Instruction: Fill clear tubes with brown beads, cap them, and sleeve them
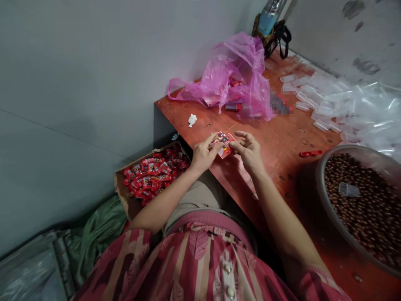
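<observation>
Both hands hold a small red printed wrapper (224, 151) over the near edge of the red table (191, 133). My left hand (204, 154) pinches its left side between thumb and fingers. At its right edge, the thumb and forefinger of my right hand (249, 151) grip the wrapper, while the other fingers are curled loosely. Whether anything is inside the wrapper cannot be made out. Below my left forearm stands a cardboard box (120, 187) holding many small red packets (153, 173).
A pink plastic bag (238, 62) with red packets lies at the back, near a crumpled white scrap (192, 120). To the right are clear plastic tubes (332, 98), a red plastic piece (310, 153) and a large tub (322, 184) of brown balls with a clear cup (348, 190).
</observation>
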The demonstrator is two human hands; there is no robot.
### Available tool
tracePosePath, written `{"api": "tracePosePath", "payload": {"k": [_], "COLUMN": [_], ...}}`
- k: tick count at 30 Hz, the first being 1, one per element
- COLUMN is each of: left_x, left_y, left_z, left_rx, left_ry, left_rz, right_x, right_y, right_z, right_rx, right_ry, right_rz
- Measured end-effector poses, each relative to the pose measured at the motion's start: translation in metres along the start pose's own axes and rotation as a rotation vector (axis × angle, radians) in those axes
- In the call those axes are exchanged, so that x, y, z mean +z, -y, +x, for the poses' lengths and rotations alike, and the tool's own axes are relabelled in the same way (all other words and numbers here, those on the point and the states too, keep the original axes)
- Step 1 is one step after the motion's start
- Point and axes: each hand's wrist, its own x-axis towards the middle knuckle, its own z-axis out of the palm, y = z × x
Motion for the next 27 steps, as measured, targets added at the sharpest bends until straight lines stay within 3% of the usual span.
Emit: {"api": "tracePosePath", "payload": {"k": [5, 7, 9, 11, 14, 17, 22, 25, 27], "left_x": [-0.017, -0.019, -0.020, -0.022, -0.030, -0.037, -0.037, -0.037, -0.039], "left_y": [0.001, 0.002, 0.003, 0.005, 0.008, 0.009, 0.006, 0.002, 0.001], "left_z": [0.003, 0.002, 0.000, -0.003, -0.005, -0.005, -0.002, 0.000, 0.000], "left_rx": [-0.273, -0.365, -0.467, -0.532, -0.568, -0.645, -0.778, -0.818, -0.832], "left_ry": [0.314, 0.345, 0.270, 0.115, -0.078, -0.105, -0.135, -0.184, -0.218], "left_rz": [-0.264, -0.370, -0.494, -0.568, -0.610, -0.717, -0.862, -0.926, -0.953], "right_x": [-0.005, -0.003, -0.001, 0.000, 0.001, 0.006, 0.023, 0.022, 0.010], "right_y": [0.024, 0.029, 0.028, 0.023, 0.015, 0.021, 0.036, 0.021, 0.005], "right_z": [0.010, 0.017, 0.025, 0.034, 0.046, 0.065, 0.130, 0.162, 0.165], "right_rx": [0.070, 0.089, 0.105, 0.069, -0.065, -0.178, -0.215, -0.206, -0.291], "right_ry": [0.260, 0.315, 0.351, 0.318, 0.235, 0.187, -0.024, 0.015, 0.072], "right_rz": [-0.175, -0.229, -0.302, -0.494, -1.045, -1.434, -1.522, -1.527, -1.461]}}
